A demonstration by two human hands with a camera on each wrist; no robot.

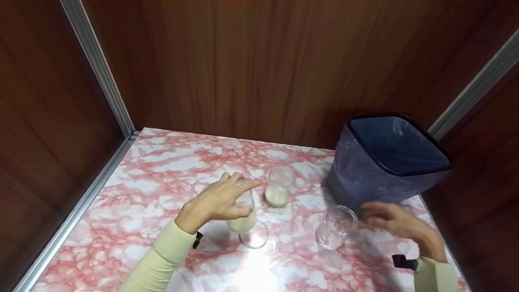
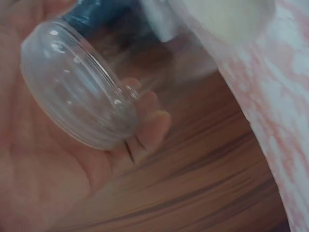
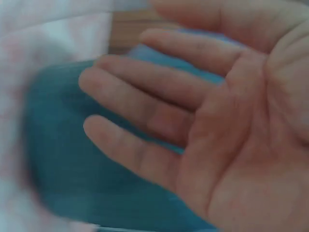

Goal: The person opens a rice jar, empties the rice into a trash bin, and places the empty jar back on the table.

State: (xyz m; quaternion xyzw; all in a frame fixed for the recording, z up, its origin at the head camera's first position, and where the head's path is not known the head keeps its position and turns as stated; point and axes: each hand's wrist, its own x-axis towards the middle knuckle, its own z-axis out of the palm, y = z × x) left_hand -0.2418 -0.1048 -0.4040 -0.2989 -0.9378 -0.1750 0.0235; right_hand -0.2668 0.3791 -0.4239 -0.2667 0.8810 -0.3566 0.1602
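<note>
My left hand (image 1: 221, 200) is over the top of a clear jar (image 1: 242, 223) with pale cream-coloured contents, its index finger stretched out. The left wrist view shows the jar's clear domed lid (image 2: 79, 89) against the palm, with fingers (image 2: 154, 128) curled around its far side. A flat clear round piece (image 1: 254, 236) lies beside that jar. Behind it stands a similar lidded jar (image 1: 279, 190), partly filled with pale contents. My right hand (image 1: 399, 223) hovers right of a clear jar without a lid (image 1: 335, 227), its fingers (image 3: 135, 104) loosely extended and holding nothing.
A bin (image 1: 344, 170) with a black rim and thin bluish liner stands at the back right. The tabletop (image 1: 162, 174) has a red and white marbled pattern. Dark wood panels (image 1: 243, 73) with metal edge strips enclose the back and sides.
</note>
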